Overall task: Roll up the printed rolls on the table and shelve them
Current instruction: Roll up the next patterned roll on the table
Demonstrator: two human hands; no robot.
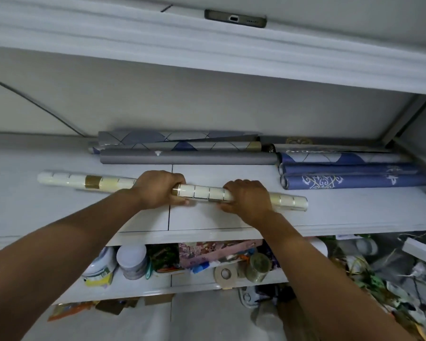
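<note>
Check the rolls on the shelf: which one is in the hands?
The cream tile-patterned roll at the shelf front. The left hand and right hand both grip it; the grey and blue rolls lie untouched behind it.

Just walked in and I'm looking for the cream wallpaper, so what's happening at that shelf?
A person has both hands on a cream tile-print roll lying across the white shelf. The left hand and right hand grip it near the middle. It is fully rolled. Behind it lie a dark grey roll and grey patterned rolls; blue patterned rolls are stacked to the right.
</note>
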